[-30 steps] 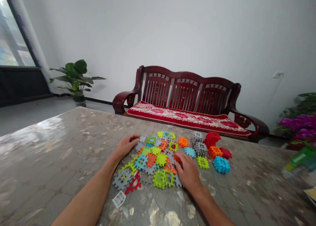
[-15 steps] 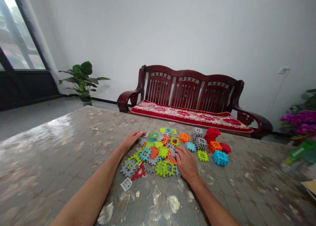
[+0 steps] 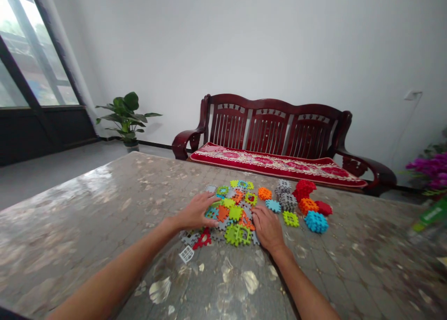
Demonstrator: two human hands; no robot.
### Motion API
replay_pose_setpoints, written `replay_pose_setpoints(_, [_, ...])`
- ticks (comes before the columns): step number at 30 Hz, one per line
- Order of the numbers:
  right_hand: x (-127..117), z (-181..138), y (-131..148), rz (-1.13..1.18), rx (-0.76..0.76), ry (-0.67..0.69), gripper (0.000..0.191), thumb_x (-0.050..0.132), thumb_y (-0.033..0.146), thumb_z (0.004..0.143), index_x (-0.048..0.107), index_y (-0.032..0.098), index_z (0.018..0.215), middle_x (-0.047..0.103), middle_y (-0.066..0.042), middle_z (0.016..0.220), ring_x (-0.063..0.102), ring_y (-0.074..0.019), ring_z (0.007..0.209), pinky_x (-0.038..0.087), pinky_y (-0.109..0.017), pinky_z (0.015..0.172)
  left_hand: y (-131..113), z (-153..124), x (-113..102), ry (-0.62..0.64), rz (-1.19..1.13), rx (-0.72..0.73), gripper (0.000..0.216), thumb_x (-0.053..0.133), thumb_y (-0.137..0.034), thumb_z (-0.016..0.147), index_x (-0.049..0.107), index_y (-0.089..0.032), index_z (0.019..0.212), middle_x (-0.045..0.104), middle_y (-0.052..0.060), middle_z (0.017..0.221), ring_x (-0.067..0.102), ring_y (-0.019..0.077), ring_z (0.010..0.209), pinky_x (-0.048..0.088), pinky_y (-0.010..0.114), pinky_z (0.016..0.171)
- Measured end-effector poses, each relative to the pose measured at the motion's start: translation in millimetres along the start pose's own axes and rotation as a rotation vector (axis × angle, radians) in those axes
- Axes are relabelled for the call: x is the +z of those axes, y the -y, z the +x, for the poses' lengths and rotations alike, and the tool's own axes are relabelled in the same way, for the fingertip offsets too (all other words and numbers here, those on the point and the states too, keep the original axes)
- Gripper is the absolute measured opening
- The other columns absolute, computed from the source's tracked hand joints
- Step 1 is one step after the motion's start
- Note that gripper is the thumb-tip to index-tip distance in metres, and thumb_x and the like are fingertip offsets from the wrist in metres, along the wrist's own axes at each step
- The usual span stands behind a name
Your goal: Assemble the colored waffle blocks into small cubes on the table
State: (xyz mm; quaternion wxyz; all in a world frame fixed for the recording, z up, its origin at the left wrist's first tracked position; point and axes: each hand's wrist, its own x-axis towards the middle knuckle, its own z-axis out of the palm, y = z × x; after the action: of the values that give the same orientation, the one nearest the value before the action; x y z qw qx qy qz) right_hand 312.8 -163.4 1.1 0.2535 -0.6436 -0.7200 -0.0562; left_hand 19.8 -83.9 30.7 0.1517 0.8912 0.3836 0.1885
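My left hand point(image 3: 199, 211) is at the left side of a spread of interlocking plastic tiles, its thumb and fingers apart over blue and lime pieces. My right hand point(image 3: 268, 227) rests at the right edge of the spread, fingertips touching it near an orange triangular tile point(image 3: 246, 221). Between the hands lie a lime square tile point(image 3: 235, 213) and an orange tile point(image 3: 222, 213). Closer to me are a joined pair of lime frames point(image 3: 238, 235), a red tile point(image 3: 202, 239) and a small white window grid point(image 3: 186, 254). My left hand covers some tiles.
Right of the spread sit tile stacks: grey point(image 3: 288, 202), red point(image 3: 304, 189), orange point(image 3: 308, 205) and blue point(image 3: 316, 222). A lime square point(image 3: 290, 219) lies nearby. Beyond the table point(image 3: 153, 185) stands a dark wooden bench point(image 3: 267, 129); purple flowers point(image 3: 428, 168) are far right.
My left hand has moved right and nearer to me, from the far left edge of the tiles to over them, its fingers spreading. My right hand stays about where it was. The view has shifted slightly.
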Motion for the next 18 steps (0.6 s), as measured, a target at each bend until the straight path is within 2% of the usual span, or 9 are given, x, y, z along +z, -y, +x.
replay_pose_setpoints(4, [-2, 1, 1, -0.004, 0.002, 0.013, 0.032, 0.038, 0.025, 0.099, 0.067, 0.021, 0.111, 0.066, -0.007, 0.118, 0.059, -0.0205, 0.108, 0.040, -0.035, 0.095, -13, -32, 18, 0.044, 0.224, 0.041, 0.103, 0.068, -0.074, 0.064, 0.036, -0.032, 0.152, 0.035, 0.016, 0.158, 0.029, 0.0399, 0.145, 0.021, 0.059, 0.116])
replay_pose_setpoints(8, [-2, 1, 2, -0.011, -0.010, 0.004, 0.031, 0.039, 0.025, 0.099, 0.067, 0.022, 0.110, 0.067, -0.007, 0.117, 0.059, -0.0208, 0.109, 0.040, -0.035, 0.096, -15, -43, 27, -0.005, 0.336, 0.114, 0.087, 0.060, -0.068, 0.077, 0.034, -0.034, 0.153, 0.034, 0.014, 0.159, 0.030, 0.0365, 0.145, 0.013, 0.061, 0.118])
replay_pose_setpoints(14, [2, 0, -1, -0.019, -0.014, -0.015, 0.030, 0.039, 0.024, 0.099, 0.068, 0.023, 0.108, 0.067, -0.006, 0.118, 0.059, -0.0210, 0.110, 0.040, -0.035, 0.095, 10, -21, 13, -0.074, 0.369, 0.197, 0.066, 0.055, -0.059, 0.086, 0.047, -0.030, 0.145, 0.048, 0.012, 0.151, 0.042, 0.0302, 0.138, 0.010, 0.055, 0.121])
replay_pose_setpoints(18, [3, -1, -1, -0.009, -0.010, -0.014, 0.030, 0.040, 0.024, 0.098, 0.068, 0.023, 0.108, 0.067, -0.006, 0.118, 0.059, -0.0208, 0.110, 0.041, -0.035, 0.094, 29, -2, 5, -0.127, 0.383, 0.185, 0.051, 0.053, -0.050, 0.091, 0.055, -0.029, 0.138, 0.052, 0.010, 0.147, 0.044, 0.0259, 0.137, 0.010, 0.050, 0.122])
